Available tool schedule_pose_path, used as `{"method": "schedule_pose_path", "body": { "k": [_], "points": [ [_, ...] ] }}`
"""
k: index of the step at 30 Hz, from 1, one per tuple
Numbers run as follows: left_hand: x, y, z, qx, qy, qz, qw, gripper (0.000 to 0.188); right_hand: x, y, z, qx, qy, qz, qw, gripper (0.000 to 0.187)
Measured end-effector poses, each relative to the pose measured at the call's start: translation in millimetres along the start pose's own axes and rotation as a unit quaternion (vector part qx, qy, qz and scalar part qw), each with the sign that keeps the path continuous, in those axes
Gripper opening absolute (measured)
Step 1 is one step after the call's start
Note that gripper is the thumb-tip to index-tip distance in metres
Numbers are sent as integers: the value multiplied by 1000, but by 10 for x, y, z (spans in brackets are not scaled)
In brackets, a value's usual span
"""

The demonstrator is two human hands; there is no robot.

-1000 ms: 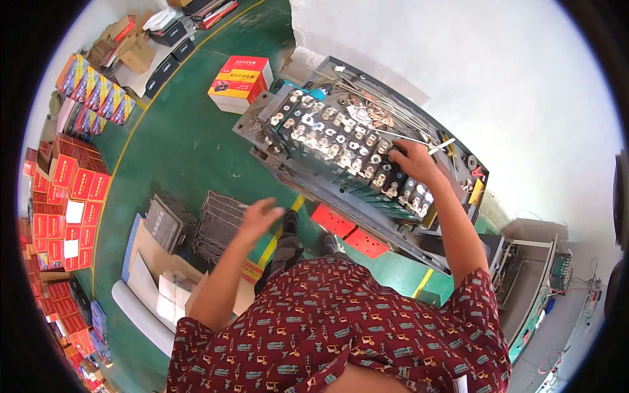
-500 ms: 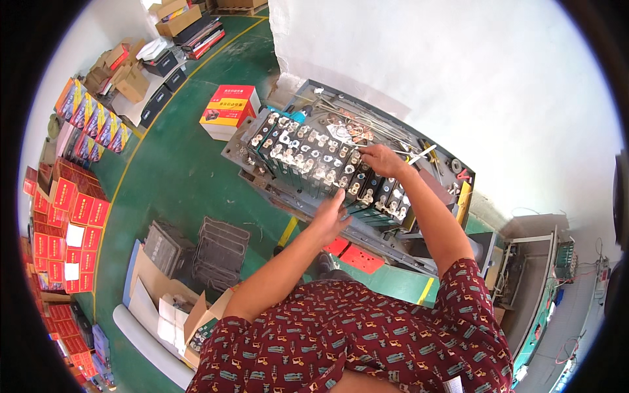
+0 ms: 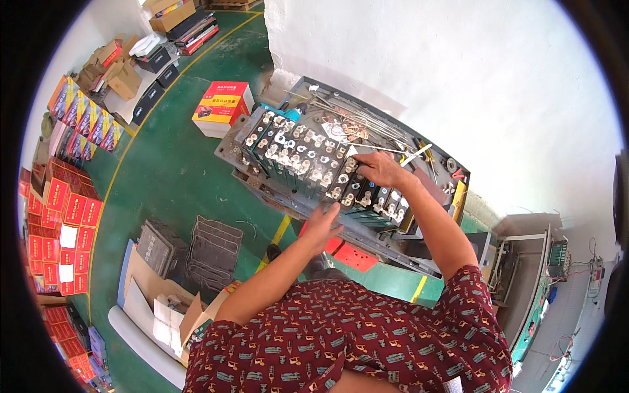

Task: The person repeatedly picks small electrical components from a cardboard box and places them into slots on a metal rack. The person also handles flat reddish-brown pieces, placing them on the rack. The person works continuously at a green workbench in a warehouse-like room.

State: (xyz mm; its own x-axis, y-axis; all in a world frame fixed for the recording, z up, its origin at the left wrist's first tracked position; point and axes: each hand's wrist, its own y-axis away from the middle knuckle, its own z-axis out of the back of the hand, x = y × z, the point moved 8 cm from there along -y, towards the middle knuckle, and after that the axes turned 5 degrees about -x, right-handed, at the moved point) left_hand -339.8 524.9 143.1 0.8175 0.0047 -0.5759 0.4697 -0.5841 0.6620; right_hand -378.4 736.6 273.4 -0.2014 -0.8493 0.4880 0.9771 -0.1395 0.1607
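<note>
A long row of black battery cells (image 3: 308, 173) with pale metal terminals on top stands on a grey metal workbench (image 3: 229, 145). My right hand (image 3: 383, 169) reaches over the right part of the row. Its fingers are closed at a far-side terminal; whatever is between them is too small to make out. On the near side, my left hand (image 3: 321, 228) is held against or just in front of the cells' front faces, thumb up and fingers apart. Whether it touches them is unclear. Beyond the row lie thin metal rods (image 3: 367, 121) and copper-coloured pieces (image 3: 354, 132).
A teal power tool (image 3: 293, 112) lies behind the row's left end. Pliers (image 3: 427, 149) and a tape roll (image 3: 451, 165) are at the bench's right. A red-yellow carton (image 3: 223, 108) stands beyond its left end. Red plates (image 3: 354, 255) show below the front edge.
Both hands have shifted slightly toward me along the row, the left one a little lower at the front faces. The whole view has moved slightly too.
</note>
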Motion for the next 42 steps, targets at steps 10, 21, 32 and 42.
{"method": "schedule_pose_path", "body": {
  "k": [10,21,32,42],
  "points": [
    [-591,389,58,-144,-397,-384,821,90,136,144,-55,22,80,35,996,68],
    [-697,558,-206,-162,-534,-376,740,96,604,439,-44,61,94,96,989,69],
    [-648,540,1,-120,-366,-371,845,59,635,566,-93,-7,84,118,989,63],
    [-847,173,226,-86,-327,-340,877,34,618,561,-94,-5,80,111,991,63]
  ]
}}
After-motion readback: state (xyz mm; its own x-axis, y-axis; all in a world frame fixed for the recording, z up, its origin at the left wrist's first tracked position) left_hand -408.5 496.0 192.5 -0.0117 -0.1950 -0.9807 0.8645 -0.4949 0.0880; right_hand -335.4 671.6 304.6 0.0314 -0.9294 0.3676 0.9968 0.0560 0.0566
